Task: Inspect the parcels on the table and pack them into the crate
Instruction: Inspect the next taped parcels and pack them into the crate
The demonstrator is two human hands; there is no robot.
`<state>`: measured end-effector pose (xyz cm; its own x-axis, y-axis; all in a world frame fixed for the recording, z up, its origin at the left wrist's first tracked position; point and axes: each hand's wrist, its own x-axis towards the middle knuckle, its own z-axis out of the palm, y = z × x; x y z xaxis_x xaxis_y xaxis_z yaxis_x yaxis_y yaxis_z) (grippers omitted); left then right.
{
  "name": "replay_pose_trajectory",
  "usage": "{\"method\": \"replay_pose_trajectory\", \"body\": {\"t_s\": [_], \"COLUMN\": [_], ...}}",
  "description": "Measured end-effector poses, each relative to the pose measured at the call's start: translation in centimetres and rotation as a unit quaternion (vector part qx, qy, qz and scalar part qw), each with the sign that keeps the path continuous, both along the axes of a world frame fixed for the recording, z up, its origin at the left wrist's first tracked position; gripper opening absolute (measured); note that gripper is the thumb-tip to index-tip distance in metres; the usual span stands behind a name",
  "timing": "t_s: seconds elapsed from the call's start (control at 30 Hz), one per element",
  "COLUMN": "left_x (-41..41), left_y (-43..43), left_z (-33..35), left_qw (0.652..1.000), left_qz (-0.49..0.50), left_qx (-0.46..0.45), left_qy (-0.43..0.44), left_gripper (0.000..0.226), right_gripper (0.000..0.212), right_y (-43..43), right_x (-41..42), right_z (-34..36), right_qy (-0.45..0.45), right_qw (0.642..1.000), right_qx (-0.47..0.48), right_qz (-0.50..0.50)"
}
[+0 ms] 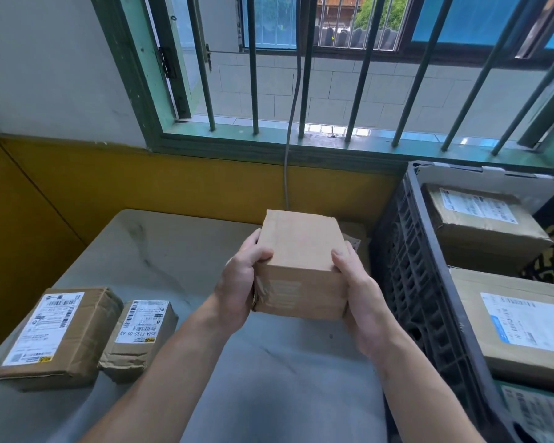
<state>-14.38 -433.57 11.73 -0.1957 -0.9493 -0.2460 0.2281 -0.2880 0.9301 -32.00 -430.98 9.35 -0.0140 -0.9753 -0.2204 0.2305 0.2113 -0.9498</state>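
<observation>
Head view: left hand (pixel 237 282), right hand (pixel 362 302) gripping plain parcel (pixel 301 260) above worktop (pixel 160 251), inspecting. Crate (pixel 419 282) holding three parcels; two labelled parcels (pixel 56 330) waiting.

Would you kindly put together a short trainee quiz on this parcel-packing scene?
1. True or false: the left hand and the right hand both grip the plain brown parcel.
2. Where does the black crate stand? A: left of the table; B: right of the table; C: on the windowsill.
3. How many labelled parcels lie side by side at the table's left?
Key: 1 true; 2 B; 3 two.
</observation>
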Motion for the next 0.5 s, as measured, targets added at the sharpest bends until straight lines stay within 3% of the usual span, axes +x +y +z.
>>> {"method": "replay_pose_trajectory", "body": {"t_s": [0.1, 0.2, 0.4, 0.5], "left_x": [0.09, 0.09, 0.21, 0.05], "left_y": [-0.05, -0.34, -0.36, -0.27], "left_z": [-0.06, -0.01, -0.15, -0.54], "left_qw": [0.999, 0.999, 0.999, 0.999], "left_qz": [0.035, 0.041, 0.028, 0.031], "left_qx": [0.021, 0.022, 0.013, 0.013], "left_qy": [0.002, -0.011, -0.012, -0.001], "left_gripper": [0.05, 0.037, 0.042, 0.071], "right_gripper": [0.055, 0.067, 0.055, 0.042], "right_y": [0.07, 0.08, 0.27, 0.22], "right_x": [-0.01, -0.04, -0.41, -0.48], "right_z": [-0.3, -0.43, 0.13, 0.08], "right_qy": [0.011, 0.012, -0.072, -0.083], "right_qw": [1.0, 1.0, 0.997, 0.996], "right_qx": [-0.003, -0.002, 0.015, 0.034], "right_qz": [0.004, -0.001, 0.023, 0.005]}}
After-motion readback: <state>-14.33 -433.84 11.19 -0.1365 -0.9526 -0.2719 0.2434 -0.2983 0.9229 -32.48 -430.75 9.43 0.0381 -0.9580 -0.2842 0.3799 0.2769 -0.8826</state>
